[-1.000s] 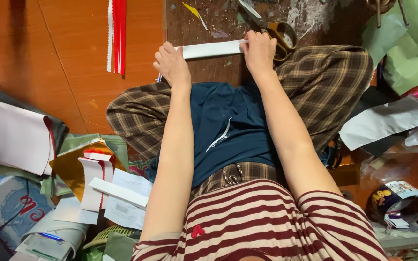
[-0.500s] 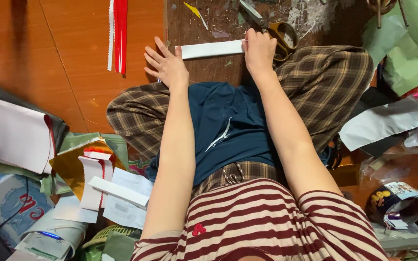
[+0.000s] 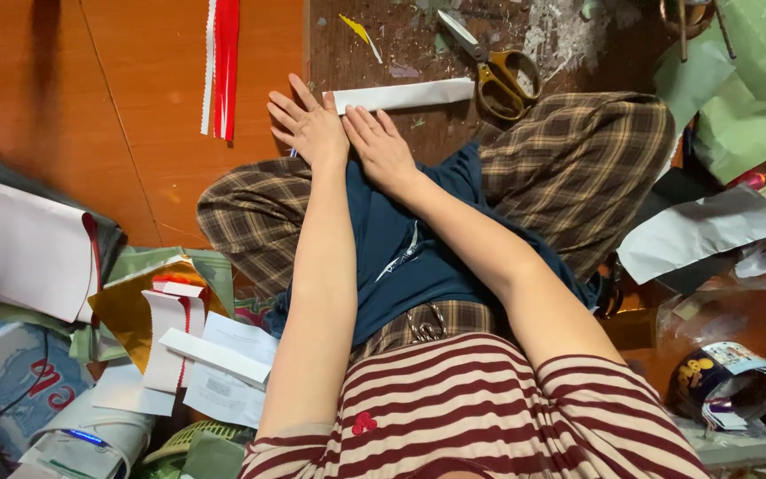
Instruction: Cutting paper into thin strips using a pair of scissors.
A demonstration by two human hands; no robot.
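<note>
White paper strip (image 3: 405,94), yellow-handled scissors (image 3: 500,73), brown plaid trousers (image 3: 578,160), red-striped shirt (image 3: 480,417).

Long white folded paper strip (image 3: 405,94), flat on the scuffed wooden floor, lying crosswise, left end under fingertips, right end near scissors

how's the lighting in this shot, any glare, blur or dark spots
Head view: warm, fairly even light on the hands and white paper strip; soft sheen on the orange floor, no harsh glare. Left hand and right hand look sharp, with no obvious motion blur. The edges fall darker, mostly the cluttered right side near the tape roll; mild wide-angle stretch shows at the striped shirt.
</note>
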